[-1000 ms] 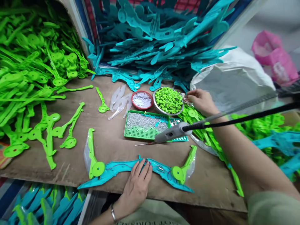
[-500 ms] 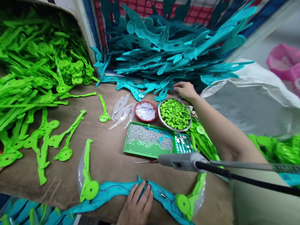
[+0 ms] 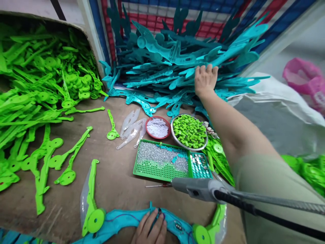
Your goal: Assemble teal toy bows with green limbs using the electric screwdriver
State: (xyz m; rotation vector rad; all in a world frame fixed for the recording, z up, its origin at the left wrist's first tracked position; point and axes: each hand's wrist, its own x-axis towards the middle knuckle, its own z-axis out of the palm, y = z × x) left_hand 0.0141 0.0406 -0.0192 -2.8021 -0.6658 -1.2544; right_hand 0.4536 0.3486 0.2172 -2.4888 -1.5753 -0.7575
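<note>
At the bottom edge, my left hand lies with fingers stretched over the middle of a teal bow-shaped plastic shell. The shell holds a thin dark wire and small silvery button cells. Green plastic arms with round discs and clear blades sit at both its ends. Farther up, my right hand reaches into the pile of teal plastic shells. Its fingers curl over one of the teal shells there, and the fingertips are hidden.
An electric screwdriver with its cable crosses the right side. Beyond it are a green tray of screws, a metal bowl of green pieces, a red basket of white strips and clear blades. Green arms heap at left.
My right hand has moved up and away from beside the metal bowl to the higher part of the teal pile. The left hand stays on the shell. The view has tilted slightly upward.
</note>
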